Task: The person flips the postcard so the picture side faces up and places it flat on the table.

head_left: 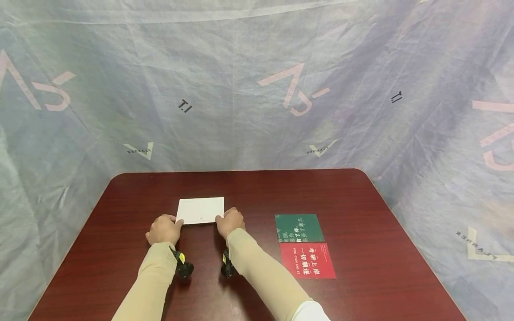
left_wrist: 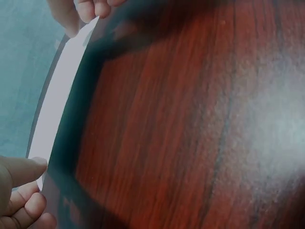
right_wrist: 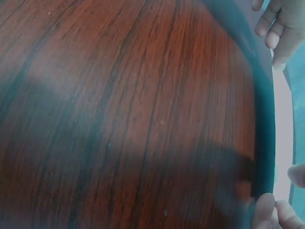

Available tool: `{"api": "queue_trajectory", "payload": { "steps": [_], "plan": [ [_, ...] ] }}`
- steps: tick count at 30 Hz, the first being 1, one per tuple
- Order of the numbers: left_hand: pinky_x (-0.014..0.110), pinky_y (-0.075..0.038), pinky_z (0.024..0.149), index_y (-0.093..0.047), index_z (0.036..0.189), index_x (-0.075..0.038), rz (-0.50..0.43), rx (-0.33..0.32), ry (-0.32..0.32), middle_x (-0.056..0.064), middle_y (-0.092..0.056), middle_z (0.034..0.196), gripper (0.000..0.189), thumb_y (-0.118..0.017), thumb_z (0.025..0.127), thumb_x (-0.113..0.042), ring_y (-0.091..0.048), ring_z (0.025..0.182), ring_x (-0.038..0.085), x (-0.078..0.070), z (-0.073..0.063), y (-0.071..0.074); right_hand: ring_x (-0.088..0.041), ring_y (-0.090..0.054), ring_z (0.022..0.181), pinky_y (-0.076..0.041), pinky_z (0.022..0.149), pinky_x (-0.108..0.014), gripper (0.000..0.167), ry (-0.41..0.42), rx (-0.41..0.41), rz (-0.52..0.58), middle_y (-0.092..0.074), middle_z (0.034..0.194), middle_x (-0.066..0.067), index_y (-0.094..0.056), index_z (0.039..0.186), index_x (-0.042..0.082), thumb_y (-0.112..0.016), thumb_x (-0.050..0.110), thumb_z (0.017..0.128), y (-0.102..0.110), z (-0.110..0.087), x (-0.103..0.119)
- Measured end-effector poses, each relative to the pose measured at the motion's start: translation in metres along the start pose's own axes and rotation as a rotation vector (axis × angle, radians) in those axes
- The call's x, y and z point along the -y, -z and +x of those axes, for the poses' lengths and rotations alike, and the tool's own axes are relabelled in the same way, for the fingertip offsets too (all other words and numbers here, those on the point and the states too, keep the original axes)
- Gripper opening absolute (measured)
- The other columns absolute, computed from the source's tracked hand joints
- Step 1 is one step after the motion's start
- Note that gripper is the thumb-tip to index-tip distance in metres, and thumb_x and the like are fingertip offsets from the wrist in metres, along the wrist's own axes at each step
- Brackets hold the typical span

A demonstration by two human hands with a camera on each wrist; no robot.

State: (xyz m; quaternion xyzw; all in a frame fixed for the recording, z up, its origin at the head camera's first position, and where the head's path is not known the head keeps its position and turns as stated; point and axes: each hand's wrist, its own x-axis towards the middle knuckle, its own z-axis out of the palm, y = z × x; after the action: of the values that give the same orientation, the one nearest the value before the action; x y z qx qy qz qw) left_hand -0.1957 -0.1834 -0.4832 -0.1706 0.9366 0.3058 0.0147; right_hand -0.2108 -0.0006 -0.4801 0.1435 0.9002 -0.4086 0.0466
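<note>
A white card [head_left: 200, 210] with faint small print is held up off the table by both hands. My left hand [head_left: 164, 229] pinches its near left corner, thumb on the upper face and fingers underneath. At the near right corner my right hand [head_left: 230, 222] pinches it the same way. Seen from the left wrist, the card [left_wrist: 59, 102] appears nearly edge-on, with its shadow on the wood beside it. In the right wrist view the card [right_wrist: 283, 129] shows as a thin pale strip between the two hands.
On the dark red wooden table [head_left: 361, 267], right of the hands, lie a green card [head_left: 299, 228] and a red card [head_left: 308, 261] with white lettering, edges meeting. A grey printed cloth [head_left: 233, 89] hangs behind the table and at both sides.
</note>
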Motion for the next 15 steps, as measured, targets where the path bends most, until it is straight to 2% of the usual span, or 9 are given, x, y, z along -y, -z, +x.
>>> {"api": "queue_trajectory", "payload": {
  "steps": [10,15],
  "plan": [
    [0.065,-0.036,0.091,-0.067,0.114,0.002,-0.028,0.007,-0.003,0.027,-0.066,0.117,0.034,-0.065,0.097,-0.027,-0.06,0.109,0.048,-0.0066,0.001,0.0,-0.027,-0.065,0.081,-0.053,0.075,-0.043,0.016,-0.043,-0.017,0.017,-0.065,0.087,-0.01,-0.06,0.094,0.011,-0.072,0.021,0.09,0.006,0.0043,-0.0017],
    [0.067,-0.034,0.092,-0.068,0.113,0.001,-0.065,0.029,0.011,0.026,-0.066,0.115,0.034,-0.065,0.096,-0.028,-0.06,0.11,0.049,-0.006,0.0028,-0.0001,-0.031,-0.069,0.093,-0.054,0.081,-0.043,0.024,-0.04,-0.015,0.021,-0.072,0.102,-0.012,-0.07,0.11,0.009,-0.074,0.02,0.09,0.0084,0.0054,-0.0034]
  ]
}}
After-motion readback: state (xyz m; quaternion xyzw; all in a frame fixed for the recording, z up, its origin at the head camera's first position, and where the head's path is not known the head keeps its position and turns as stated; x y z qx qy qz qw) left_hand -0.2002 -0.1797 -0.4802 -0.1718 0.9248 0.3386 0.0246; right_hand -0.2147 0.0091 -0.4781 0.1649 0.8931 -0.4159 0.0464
